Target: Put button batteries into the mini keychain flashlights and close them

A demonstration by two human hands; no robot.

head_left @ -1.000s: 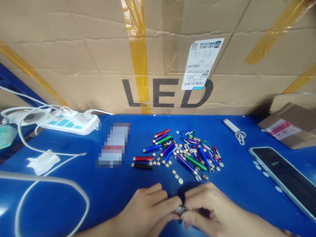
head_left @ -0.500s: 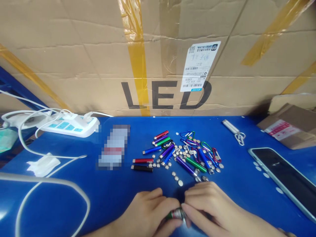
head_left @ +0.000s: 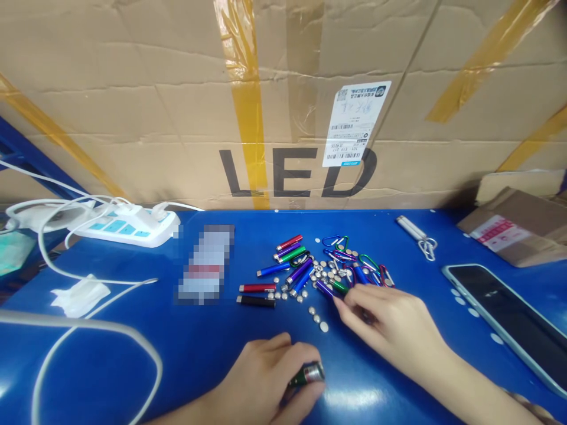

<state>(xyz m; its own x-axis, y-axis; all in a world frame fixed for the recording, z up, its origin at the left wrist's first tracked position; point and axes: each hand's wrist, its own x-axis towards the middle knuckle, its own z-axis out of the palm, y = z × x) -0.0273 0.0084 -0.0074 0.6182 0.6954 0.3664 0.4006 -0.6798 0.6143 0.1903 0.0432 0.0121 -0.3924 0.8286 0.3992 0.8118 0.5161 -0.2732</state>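
In the head view, my left hand is closed around a small green flashlight, whose silver end with a label pokes out between thumb and fingers. My right hand is at the right front of the pile, fingers bent downward. Its thumb tip is by a purple flashlight tube, and its curled fingers cover part of a green tube. Whatever those fingers hold, if anything, is hidden. Scattered around are button cells, more tubes such as a red one and a black one, and coloured carabiners.
A large cardboard box walls off the back of the blue table. On the left are a white power strip and looping cables. At right lie a phone, two white sticks with clips and a small carton.
My right hand has left the green flashlight and moved forward and up to the pile. My left hand stays in place, still gripping the flashlight, its silver end now uncovered.
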